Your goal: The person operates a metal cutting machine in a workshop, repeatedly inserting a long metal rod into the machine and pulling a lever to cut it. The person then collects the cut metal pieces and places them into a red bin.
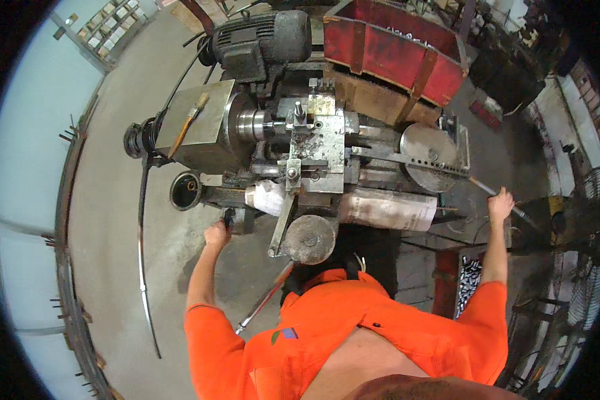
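A small metal lathe stands before me, its round spindle nose (252, 123) facing the cross slide (325, 145), which is strewn with dark chips. My right hand (501, 204) is wrapped around a metal lever rod (482, 186) at the lathe's right end. This rod meets a flat bar with a row of holes (425, 161), lying across a round steel disc (428, 150). At the lower left, my left hand (217, 234) grips a small black handle (228, 216), partly hidden by the fingers. A second lever (267, 297) slants down from a front disc (310, 239).
A wooden-handled brush (189, 125) lies on the headstock cover (200, 107). Behind are an electric motor (262, 40) and a red bin (390, 47). A long rod (141, 250) hangs at left. Small metal pieces (469, 280) fill a container near my right arm.
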Available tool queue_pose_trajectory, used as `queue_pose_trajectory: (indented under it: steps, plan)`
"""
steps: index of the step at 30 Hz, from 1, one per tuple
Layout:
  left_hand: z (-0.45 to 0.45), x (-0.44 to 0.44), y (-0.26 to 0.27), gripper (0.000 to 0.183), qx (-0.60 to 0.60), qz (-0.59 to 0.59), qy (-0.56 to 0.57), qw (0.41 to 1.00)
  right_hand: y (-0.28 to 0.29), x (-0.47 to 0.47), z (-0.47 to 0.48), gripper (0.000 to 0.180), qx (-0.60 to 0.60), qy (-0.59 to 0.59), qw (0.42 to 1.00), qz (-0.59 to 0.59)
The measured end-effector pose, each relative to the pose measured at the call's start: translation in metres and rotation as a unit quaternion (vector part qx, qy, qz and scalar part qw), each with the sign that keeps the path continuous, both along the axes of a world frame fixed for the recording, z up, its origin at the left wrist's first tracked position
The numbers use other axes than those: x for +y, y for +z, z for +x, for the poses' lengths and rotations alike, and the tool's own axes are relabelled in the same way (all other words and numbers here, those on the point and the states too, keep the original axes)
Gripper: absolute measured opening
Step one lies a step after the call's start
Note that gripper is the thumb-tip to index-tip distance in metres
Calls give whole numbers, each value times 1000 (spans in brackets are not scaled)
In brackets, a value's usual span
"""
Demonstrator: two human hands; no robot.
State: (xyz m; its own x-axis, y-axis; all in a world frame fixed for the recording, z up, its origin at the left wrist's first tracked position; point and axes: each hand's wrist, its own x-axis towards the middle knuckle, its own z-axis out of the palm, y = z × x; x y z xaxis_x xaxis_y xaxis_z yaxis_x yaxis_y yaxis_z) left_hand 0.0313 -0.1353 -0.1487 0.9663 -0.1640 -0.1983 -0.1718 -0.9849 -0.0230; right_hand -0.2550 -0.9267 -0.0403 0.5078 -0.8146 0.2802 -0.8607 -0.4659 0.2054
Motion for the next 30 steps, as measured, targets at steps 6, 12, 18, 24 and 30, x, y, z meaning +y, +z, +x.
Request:
queue_pose_trajectory:
  steps: [6,12,18,24,30]
  plan:
    - [-10,8,-36,38,-5,-89,76,993,-15,83,-23,82,-157,132,978,-26]
    - [-4,36,2,40,100,-144,23,984,71,173,64,49,-297,338,877,170]
    - [3,86,94,34,-17,-202,110,973,178,345,228,42,-254,681,651,218]
    - [-30,132,240,25,-257,-195,167,932,153,429,336,23,-63,754,651,62]
    - [-89,143,169,44,-271,-43,302,913,147,447,350,20,72,704,704,63]
